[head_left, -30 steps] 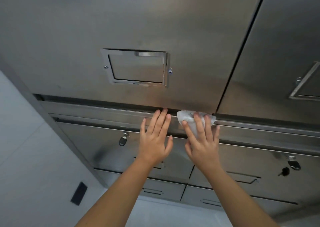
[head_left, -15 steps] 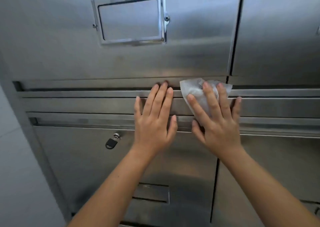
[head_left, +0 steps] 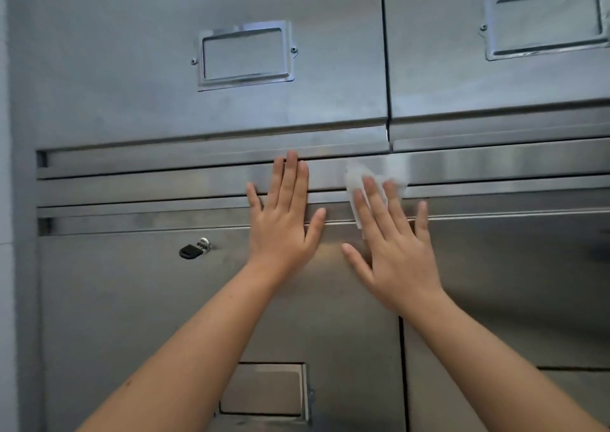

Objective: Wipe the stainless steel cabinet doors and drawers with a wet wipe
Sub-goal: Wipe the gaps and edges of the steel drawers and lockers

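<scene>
Your left hand point(head_left: 284, 230) lies flat on the cabinet point(head_left: 99, 299) with its fingers straight and close together, holding nothing. Its fingertips reach the bottom edge of the upper left door point(head_left: 132, 108), and its palm covers the top edge of the lower left door point(head_left: 132, 316).

Your right hand point(head_left: 396, 260) is just beside it, apart from it, with its fingers spread and straight. They press the wet wipe point(head_left: 358, 177) flat against the steel and do not curl around it. The wipe sits on the horizontal band point(head_left: 165, 187) between the upper and lower doors, showing above and to the left of your first two fingers. It is blurred, so its edges are hard to trace. It lies just below the vertical seam between the upper left door and the upper right door point(head_left: 495, 85).

The seam between the lower left door and the lower right door point(head_left: 528, 299) runs down from under your right wrist.

To the right of the wipe the band runs bare to the picture's edge. To the left, beyond your left hand, it runs bare to the cabinet's left edge, where the wall point(head_left: 5, 200) begins.

A key point(head_left: 194, 249) juts from the lock near the lower left door's top edge, left of your left hand. A label frame point(head_left: 246, 55) stands proud on the upper left door.
</scene>
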